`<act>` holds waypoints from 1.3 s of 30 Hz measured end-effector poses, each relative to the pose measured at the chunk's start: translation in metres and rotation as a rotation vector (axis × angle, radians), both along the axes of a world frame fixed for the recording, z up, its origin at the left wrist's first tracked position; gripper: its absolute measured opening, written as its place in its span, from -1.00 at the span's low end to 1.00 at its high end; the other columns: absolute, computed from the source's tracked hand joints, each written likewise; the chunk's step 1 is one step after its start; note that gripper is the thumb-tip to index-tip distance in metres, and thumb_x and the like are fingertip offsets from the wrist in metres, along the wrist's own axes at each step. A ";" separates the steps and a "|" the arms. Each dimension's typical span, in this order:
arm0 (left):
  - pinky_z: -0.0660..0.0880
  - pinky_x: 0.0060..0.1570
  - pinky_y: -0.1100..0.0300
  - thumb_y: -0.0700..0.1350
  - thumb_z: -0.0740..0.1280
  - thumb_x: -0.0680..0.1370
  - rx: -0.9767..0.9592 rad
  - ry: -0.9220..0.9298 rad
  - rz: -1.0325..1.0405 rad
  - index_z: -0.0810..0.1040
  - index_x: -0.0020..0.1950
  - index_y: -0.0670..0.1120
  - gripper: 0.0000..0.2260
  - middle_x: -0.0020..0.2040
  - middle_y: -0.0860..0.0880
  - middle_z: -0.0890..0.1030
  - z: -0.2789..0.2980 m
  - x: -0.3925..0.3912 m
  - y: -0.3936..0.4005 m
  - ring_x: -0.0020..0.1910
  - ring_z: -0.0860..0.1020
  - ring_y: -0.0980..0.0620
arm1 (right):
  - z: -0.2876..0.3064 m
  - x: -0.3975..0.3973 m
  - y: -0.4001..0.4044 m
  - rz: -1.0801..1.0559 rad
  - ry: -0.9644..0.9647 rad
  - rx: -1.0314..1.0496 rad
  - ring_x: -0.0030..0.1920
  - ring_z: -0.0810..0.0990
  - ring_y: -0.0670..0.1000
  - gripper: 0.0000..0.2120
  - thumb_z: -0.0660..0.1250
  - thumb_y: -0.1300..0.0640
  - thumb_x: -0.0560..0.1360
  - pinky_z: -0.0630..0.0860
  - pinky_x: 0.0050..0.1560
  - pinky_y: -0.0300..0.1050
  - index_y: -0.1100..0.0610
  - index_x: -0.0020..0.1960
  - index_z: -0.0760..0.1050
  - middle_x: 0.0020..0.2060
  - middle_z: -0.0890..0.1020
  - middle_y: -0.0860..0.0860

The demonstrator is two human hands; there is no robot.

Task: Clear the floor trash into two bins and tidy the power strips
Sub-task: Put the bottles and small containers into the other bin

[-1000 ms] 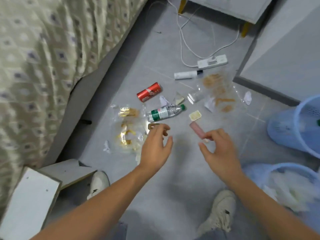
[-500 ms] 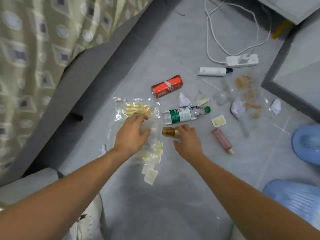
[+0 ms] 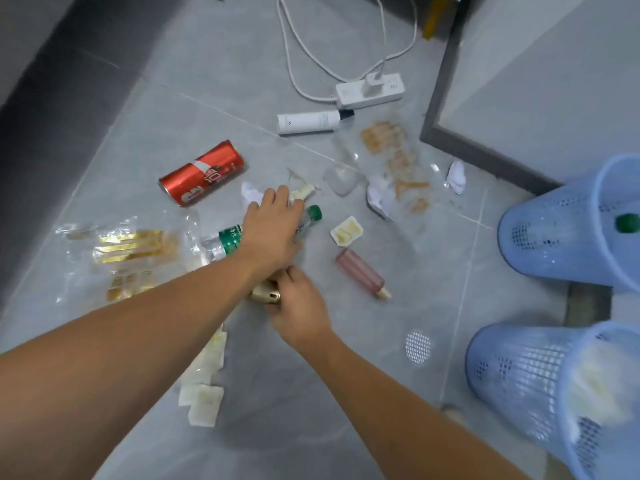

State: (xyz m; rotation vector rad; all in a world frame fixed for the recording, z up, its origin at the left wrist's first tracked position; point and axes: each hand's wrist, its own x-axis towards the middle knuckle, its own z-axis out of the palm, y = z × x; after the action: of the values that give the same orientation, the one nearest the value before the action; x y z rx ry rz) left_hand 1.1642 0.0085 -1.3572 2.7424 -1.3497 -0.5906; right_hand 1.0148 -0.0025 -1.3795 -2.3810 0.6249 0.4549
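Now I see my left hand (image 3: 270, 233) laid over the clear water bottle (image 3: 227, 239) at the middle of the frame, fingers curving down across its upper half; the green cap (image 3: 314, 213) pokes out to the right of my knuckles and the green label shows to the left of my wrist. Just below it, my right hand (image 3: 299, 308) grips a small brown bottle with a gold cap (image 3: 265, 295), fingers curled round it, the gold end sticking out to the left. My two hands nearly touch.

Left of centre lies a crumpled clear wrapper with gold print (image 3: 128, 252), and above it a red can (image 3: 202, 173) on its side. Right of my right hand sits a pink tube (image 3: 360, 271), with a small sauce cup (image 3: 346, 231) just above it. Small white packets (image 3: 204, 400) lie under my left forearm.

Toward the upper middle, a white tube (image 3: 308, 122) lies just below the white power strip (image 3: 370, 91), whose cord (image 3: 294, 57) loops up to the top edge. Another clear wrapper with orange print (image 3: 398, 164) lies beneath them. Two blue mesh bins (image 3: 540, 233) (image 3: 512, 372) stand tilted at the right edge, both with items inside.
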 end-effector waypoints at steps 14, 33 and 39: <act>0.48 -0.20 -0.03 0.06 0.54 0.43 0.022 -0.031 -0.018 0.45 0.29 -0.13 -0.46 0.07 -0.14 0.41 0.063 -0.005 -0.009 0.01 0.44 -0.18 | 0.096 -0.104 -0.068 -0.374 -0.220 0.136 0.00 0.57 0.00 -0.68 0.49 0.05 0.40 0.56 0.07 -0.01 0.03 0.12 0.52 0.11 0.47 -0.10; 0.57 0.05 0.13 0.12 0.59 0.38 -0.791 0.516 0.004 0.56 0.18 0.12 -0.57 0.06 0.13 0.43 0.306 -0.216 -0.333 0.06 0.52 0.30 | 0.273 -0.286 -0.410 -1.045 -0.456 -0.176 -0.06 0.61 -0.05 -0.66 0.59 0.14 0.35 0.61 -0.01 0.01 -0.01 0.04 0.54 -0.02 0.55 -0.09; 0.55 -0.02 0.16 0.07 0.61 0.37 -0.712 0.582 -0.064 0.58 0.21 0.06 -0.54 0.06 0.08 0.46 0.251 -0.274 -0.387 -0.01 0.54 0.18 | 0.224 -0.301 -0.490 -0.993 -0.306 -0.279 -0.07 0.60 0.07 -0.70 0.57 0.15 0.34 0.47 -0.12 -0.13 0.04 0.04 0.59 -0.02 0.57 0.02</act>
State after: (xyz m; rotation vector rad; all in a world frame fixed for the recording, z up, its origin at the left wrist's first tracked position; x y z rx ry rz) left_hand 0.8898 -0.3789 -1.1066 1.7885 -1.1890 -0.6703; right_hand 0.7133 -0.4929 -1.1558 -1.9721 1.6420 -0.4415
